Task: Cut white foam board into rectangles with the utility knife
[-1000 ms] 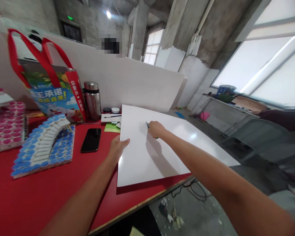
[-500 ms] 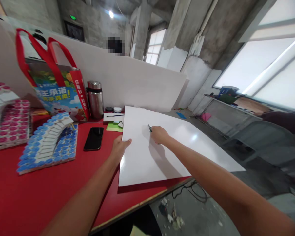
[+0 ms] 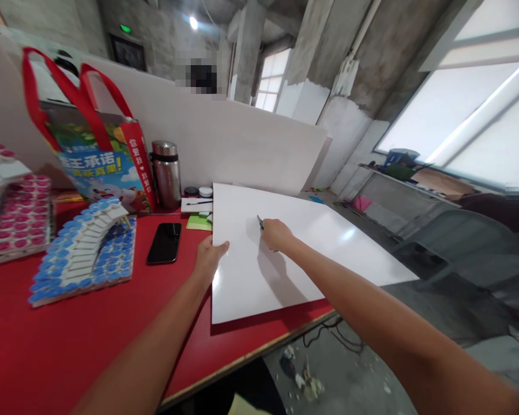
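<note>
A large glossy white board (image 3: 237, 276) lies over the right part of the red table, its right end reaching past the edge. My left hand (image 3: 210, 257) is closed on the board's left edge, thumb on top, with the fingers mostly out of sight. Over the middle of the board is my right hand (image 3: 277, 234), closed around what looks like a utility knife (image 3: 260, 222). Its narrow metal tip points up and left; most of the handle is hidden in my fist. I cannot tell whether the tip touches the board.
On the red table (image 3: 112, 340) lies a phone (image 3: 164, 243), with a blue-and-white model (image 3: 86, 245) and a pink one (image 3: 21, 213) farther left. A shopping bag (image 3: 99, 161) and steel thermos (image 3: 166, 176) stand behind. A white partition (image 3: 251, 144) bounds the back.
The white board has turned slightly, its right end moving left and away from me. My right hand with the knife has shifted a little to the left and away. My left hand keeps its hold.
</note>
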Motion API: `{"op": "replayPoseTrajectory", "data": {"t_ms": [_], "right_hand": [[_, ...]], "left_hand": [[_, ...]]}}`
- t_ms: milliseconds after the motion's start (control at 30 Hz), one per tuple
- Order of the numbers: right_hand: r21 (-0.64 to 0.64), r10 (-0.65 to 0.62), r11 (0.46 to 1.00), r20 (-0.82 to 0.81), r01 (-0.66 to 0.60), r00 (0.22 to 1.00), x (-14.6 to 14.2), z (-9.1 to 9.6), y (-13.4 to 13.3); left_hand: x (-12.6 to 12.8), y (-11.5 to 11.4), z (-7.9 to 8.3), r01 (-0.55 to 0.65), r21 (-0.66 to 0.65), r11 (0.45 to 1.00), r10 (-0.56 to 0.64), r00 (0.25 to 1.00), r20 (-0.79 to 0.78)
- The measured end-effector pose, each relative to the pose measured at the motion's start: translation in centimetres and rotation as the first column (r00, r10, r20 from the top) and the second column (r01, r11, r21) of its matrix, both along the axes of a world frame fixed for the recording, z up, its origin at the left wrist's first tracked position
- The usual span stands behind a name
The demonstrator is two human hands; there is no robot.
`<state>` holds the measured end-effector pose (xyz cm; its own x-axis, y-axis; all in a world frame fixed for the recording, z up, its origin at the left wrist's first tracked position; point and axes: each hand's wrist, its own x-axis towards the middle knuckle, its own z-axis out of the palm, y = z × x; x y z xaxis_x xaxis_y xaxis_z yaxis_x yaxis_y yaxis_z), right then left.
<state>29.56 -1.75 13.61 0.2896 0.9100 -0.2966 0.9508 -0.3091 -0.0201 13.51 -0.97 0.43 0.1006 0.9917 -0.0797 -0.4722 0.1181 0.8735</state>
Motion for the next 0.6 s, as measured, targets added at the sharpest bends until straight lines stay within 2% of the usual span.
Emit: {"op": "replayPoseTrajectory", "data": {"t_ms": [600], "right_hand": [[0.027, -0.01, 1.0, 0.028, 0.009, 1.0, 0.2, -1.1, -2.4]], "left_hand": [[0.1, 0.1, -0.4, -0.001, -0.036, 0.999, 0.0, 0.999, -0.032]]}}
